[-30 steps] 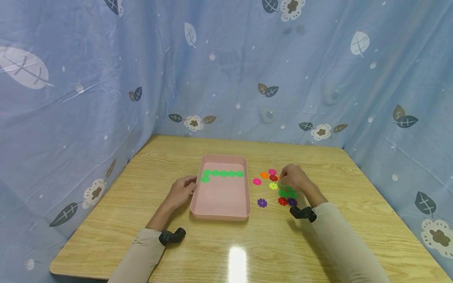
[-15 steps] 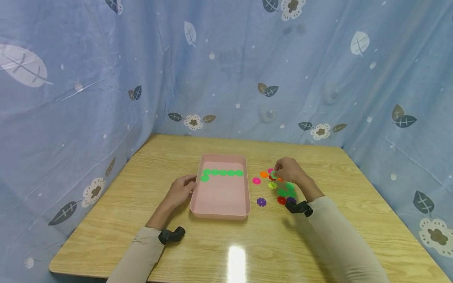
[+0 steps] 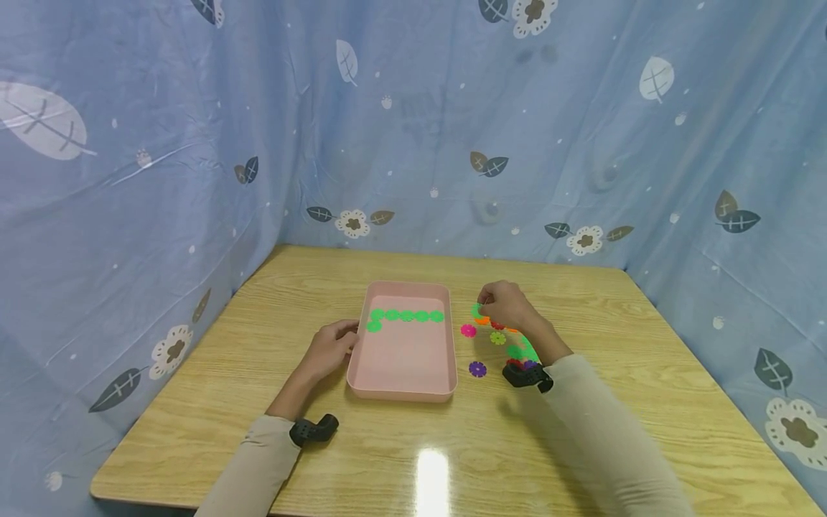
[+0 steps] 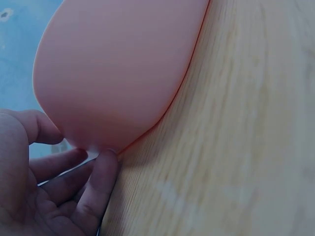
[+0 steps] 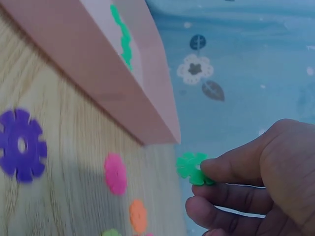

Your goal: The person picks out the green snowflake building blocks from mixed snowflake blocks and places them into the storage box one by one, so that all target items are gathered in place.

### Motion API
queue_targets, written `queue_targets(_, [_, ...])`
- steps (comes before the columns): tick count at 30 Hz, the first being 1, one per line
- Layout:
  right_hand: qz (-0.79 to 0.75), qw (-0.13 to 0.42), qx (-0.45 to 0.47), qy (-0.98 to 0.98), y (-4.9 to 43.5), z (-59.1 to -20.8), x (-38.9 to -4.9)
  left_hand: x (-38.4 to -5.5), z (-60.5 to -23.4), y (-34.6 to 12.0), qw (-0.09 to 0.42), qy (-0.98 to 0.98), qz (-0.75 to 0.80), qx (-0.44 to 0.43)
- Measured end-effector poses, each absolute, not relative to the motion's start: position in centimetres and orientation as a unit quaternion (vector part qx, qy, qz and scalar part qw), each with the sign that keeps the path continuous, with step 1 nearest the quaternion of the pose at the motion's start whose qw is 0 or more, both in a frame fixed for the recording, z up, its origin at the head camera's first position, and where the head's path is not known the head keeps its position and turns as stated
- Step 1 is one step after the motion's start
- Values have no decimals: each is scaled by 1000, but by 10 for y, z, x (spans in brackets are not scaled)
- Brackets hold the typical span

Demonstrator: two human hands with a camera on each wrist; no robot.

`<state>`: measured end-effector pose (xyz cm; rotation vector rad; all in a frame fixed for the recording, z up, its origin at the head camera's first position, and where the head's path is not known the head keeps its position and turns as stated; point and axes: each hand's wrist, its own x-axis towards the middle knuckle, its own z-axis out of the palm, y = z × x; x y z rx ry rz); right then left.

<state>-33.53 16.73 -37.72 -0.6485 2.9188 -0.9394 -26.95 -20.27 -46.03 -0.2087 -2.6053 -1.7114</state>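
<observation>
My right hand (image 3: 507,305) pinches a green snowflake building disc (image 5: 191,167) between thumb and fingers. It hovers above the loose discs, right of the pink tray (image 3: 407,393). On the left, my left hand (image 3: 329,352) touches the tray's outer side wall. Its fingertips (image 4: 104,160) rest against that wall near the rim and the table. Inside the tray several green discs (image 3: 407,316) lie in a row, with another green disc (image 3: 374,326) below the row's left end.
Right of the tray lie a pink disc (image 3: 468,330), a yellow-green disc (image 3: 497,338) and a purple disc (image 3: 477,369). An orange disc (image 5: 138,216) lies near the right hand. More green discs (image 3: 515,352) are partly behind the right arm. A patterned curtain (image 3: 413,143) surrounds the table (image 3: 388,459).
My right hand has lifted a green disc from the loose pieces and moved left and slightly away, towards the tray. The left hand stays at the tray's side.
</observation>
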Motion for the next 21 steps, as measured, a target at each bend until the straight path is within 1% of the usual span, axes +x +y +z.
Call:
queue_targets(7, [-323, 0, -228, 919, 147, -376, -334, -270, -461, -203, 14, -836, -545, -67])
queue_targets(13, [-346, 8, -236, 908, 128, -373, -336, -272, -461, -201, 20, -837, -542, -71])
queue_targets(21, [-338, 4, -252, 907, 100, -370, -342, -270, -459, -201, 18, -837, -543, -69])
